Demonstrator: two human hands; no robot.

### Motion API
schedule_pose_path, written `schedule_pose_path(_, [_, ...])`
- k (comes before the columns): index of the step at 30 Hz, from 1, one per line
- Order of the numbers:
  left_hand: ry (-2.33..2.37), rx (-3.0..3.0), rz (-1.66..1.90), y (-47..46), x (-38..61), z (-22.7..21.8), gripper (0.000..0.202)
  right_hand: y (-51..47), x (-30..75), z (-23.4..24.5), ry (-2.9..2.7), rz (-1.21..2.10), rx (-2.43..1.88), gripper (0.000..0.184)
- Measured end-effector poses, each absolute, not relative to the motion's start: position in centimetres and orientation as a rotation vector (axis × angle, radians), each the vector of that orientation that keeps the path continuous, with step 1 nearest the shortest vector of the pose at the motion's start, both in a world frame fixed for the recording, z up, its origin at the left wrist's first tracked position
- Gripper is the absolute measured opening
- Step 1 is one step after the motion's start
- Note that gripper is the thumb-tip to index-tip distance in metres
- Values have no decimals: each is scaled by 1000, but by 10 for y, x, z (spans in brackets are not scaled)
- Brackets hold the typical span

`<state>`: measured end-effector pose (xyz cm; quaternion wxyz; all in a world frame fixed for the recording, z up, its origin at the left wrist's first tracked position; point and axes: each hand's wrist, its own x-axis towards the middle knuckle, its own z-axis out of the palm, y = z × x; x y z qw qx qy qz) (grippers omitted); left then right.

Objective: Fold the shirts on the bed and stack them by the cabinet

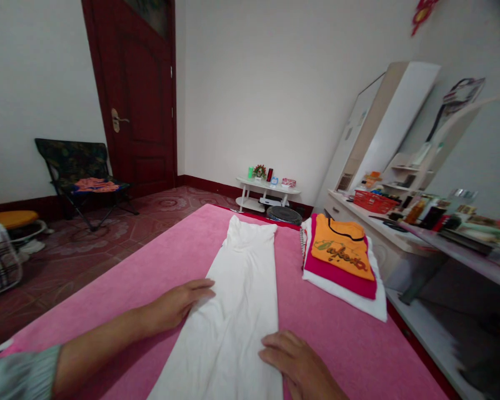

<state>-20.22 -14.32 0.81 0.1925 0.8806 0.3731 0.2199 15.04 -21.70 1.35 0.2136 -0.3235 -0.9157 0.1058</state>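
A long white garment (244, 294) lies lengthwise on a pink bed cover (166, 255), narrow at the far end and folded over there. Soft creases run along it. On its left edge rests my left hand (189, 300), fingers stretched out toward the cloth and holding nothing. My right hand (298, 361) lies at the right edge nearer to me, its fingers extended over the fabric. The garment's near end runs out of the picture. To the right is a stack of folded clothes with an orange printed shirt (341, 247) on top.
A dressing table (404, 236) with a red basket (375, 201) and bottles stands along the right. Beyond the bed is a small white side table (270, 184). On the left are a folding chair (77, 161) with cloth on it, a yellow stool (10, 218) and a door (139, 105).
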Motion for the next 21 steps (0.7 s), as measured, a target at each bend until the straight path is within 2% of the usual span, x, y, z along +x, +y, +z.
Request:
schedule_pose_path(5, [876, 2304, 471, -180, -230, 34, 33, -221, 182, 0, -2646, 149, -763, 37])
schedule_pose_path(8, [826, 2371, 436, -192, -228, 35, 33, -223, 172, 1, -2664, 102, -771, 38])
schedule_pose_path(15, [855, 2502, 570, -196, -211, 25, 25, -234, 139, 35, -2442, 281, -1065, 21])
schedule_pose_path(18, [745, 2466, 602, -202, -208, 39, 27, -245, 144, 44, -2435, 333, -1076, 22])
schedule_pose_path(21, [702, 2413, 649, -206, -209, 40, 27, -252, 156, 41, -2514, 276, -950, 31])
